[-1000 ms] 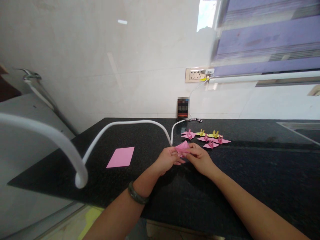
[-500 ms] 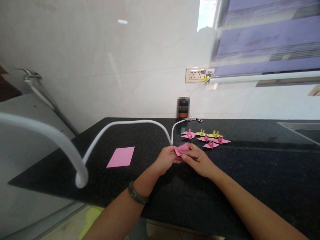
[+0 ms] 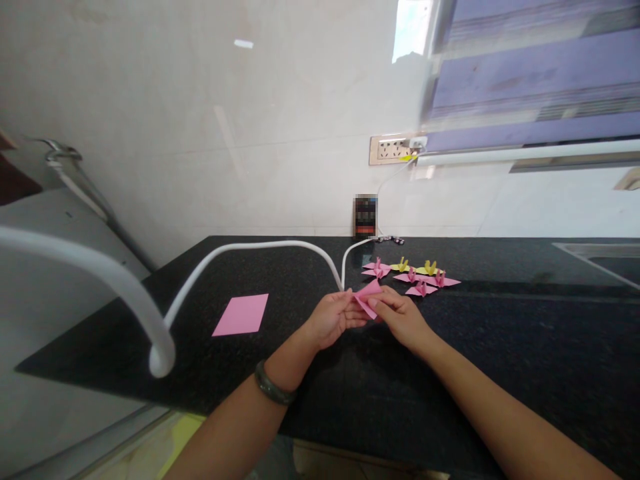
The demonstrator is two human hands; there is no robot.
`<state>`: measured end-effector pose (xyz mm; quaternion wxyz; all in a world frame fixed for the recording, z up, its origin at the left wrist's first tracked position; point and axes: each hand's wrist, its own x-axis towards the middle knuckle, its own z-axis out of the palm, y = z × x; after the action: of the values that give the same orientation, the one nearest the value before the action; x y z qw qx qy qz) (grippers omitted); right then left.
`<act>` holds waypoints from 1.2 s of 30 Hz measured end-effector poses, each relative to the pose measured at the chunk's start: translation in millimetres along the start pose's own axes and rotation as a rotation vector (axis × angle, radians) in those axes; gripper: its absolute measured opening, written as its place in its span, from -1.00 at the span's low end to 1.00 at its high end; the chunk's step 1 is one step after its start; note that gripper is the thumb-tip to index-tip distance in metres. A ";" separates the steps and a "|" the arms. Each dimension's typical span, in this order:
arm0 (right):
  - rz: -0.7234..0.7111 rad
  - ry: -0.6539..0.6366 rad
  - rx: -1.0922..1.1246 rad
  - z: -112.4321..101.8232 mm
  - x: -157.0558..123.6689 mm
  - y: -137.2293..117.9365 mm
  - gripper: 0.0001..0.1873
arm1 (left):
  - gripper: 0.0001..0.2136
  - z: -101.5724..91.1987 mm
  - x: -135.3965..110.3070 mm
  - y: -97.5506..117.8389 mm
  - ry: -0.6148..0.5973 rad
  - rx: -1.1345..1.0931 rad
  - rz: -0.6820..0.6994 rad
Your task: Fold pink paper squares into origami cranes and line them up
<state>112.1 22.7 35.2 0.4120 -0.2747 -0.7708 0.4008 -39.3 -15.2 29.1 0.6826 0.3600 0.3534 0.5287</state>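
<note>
A partly folded piece of pink origami paper [image 3: 369, 291] is held between both hands above the dark countertop. My left hand [image 3: 334, 317] grips its left end, with the thumb on top and the fingers stretched beneath. On the other side, my right hand [image 3: 403, 319] pinches the paper between thumb and fingers. Some of its folds are covered by my fingers. Just beyond my right hand stand several folded paper cranes, such as a pink crane [image 3: 421, 289] and a yellow crane [image 3: 430, 268]. A flat pink paper square [image 3: 241, 315] lies to the left.
A white bendable tube [image 3: 260, 247] arches over the counter from the left, passing close behind my left hand. Against the wall leans a blurred dark phone-like object [image 3: 365, 217], with a cable up to the socket [image 3: 394, 150]. A sink edge [image 3: 595, 267] shows at right.
The pink paper in my hands has turned and opened out, showing a pointed flap upward and another downward. My right hand has shifted slightly right; the left fingers are straighter under the paper.
</note>
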 end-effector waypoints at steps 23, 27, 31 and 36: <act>-0.102 -0.067 -0.143 3.0 -4.3 -3.6 -0.79 | -0.72 -0.2 1.1 -3.0 0.026 0.010 0.078; -0.140 -0.042 -0.178 4.1 -6.2 -5.7 -0.82 | -0.72 -2.5 3.2 -4.9 0.064 0.037 0.103; -0.105 0.086 -0.142 7.3 -5.5 -1.0 -0.86 | -0.72 -2.8 4.9 -6.5 0.109 0.090 0.130; 0.057 0.212 -0.043 9.4 -2.6 13.2 -0.76 | -0.70 -1.9 6.2 -9.7 0.174 0.289 0.144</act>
<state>106.6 24.0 19.9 0.4736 -0.3461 -0.7234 0.3642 -35.3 -10.8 19.2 0.5510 0.4318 0.4565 0.5492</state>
